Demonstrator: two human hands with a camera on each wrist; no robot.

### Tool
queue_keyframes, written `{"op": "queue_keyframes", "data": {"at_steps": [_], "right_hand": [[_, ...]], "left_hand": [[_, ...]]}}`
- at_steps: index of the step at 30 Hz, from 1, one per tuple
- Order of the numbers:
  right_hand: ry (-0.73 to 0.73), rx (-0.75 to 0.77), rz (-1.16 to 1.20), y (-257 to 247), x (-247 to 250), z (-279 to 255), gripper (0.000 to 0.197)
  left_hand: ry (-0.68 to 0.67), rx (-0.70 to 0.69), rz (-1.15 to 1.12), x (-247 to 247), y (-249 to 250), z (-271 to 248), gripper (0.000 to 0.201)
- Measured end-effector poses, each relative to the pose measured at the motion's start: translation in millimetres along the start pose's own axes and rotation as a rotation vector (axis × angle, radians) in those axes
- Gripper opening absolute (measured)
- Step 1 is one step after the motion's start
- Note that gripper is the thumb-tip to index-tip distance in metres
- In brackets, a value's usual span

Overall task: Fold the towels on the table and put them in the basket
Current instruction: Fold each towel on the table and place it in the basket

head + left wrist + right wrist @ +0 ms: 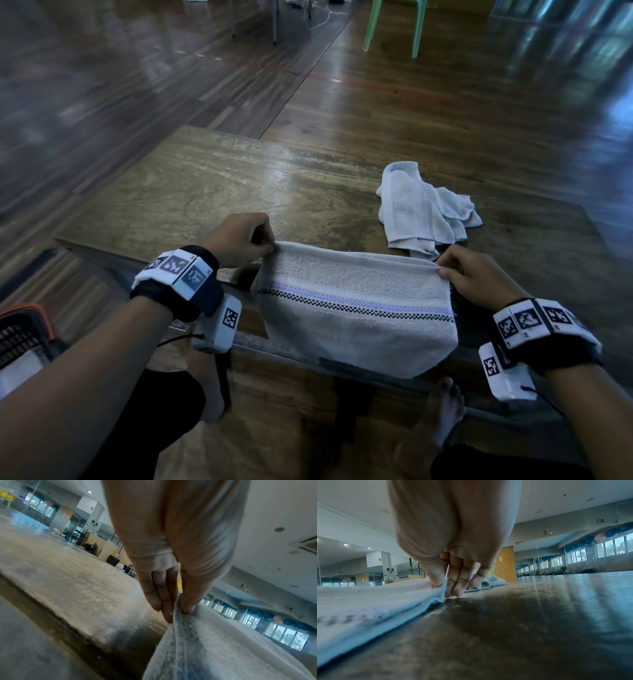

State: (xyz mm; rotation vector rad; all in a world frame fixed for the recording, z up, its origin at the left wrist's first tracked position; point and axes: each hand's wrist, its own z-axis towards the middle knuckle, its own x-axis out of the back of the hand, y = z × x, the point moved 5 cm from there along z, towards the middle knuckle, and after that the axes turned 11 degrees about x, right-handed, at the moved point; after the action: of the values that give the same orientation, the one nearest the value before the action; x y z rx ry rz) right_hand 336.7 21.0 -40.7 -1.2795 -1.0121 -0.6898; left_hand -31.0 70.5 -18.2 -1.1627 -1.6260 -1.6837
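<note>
Hanging over the near edge of the table [191, 178], the lower part of the striped towel [356, 308] hides whatever lies under it. The left hand [236, 240] pinches its far left corner, the right hand [476, 277] its far right corner, thumbs clamped against fingers. Just beyond the right fingers lies a crumpled towel [424, 209]. The basket [24, 335] is cut off, well left of the left fingers.

A green plastic chair [394, 24] stands on the glossy wooden floor [445, 85], well beyond metal legs [274, 20].
</note>
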Motion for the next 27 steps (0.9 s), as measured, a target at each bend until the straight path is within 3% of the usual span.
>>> {"op": "queue_keyframes", "data": {"at_steps": [7,17,27], "right_hand": [[0.057,0.044,0.003,-13.8,11.2,-13.1,0.023],[0.135,0.100,-0.005,-56.5,24.3,-78.0,0.014],[0.358,0.161,0.076,-99.4,101.7,-140.9,0.012]], "left_hand": [[0.044,-0.042,-0.058,5.9,5.2,-9.8,0.016],[0.282,-0.198,-0.235,40.5,22.1,-78.9,0.016],[0.310,-0.234,-0.307,95.3,58.8,-128.9,0.013]]}}
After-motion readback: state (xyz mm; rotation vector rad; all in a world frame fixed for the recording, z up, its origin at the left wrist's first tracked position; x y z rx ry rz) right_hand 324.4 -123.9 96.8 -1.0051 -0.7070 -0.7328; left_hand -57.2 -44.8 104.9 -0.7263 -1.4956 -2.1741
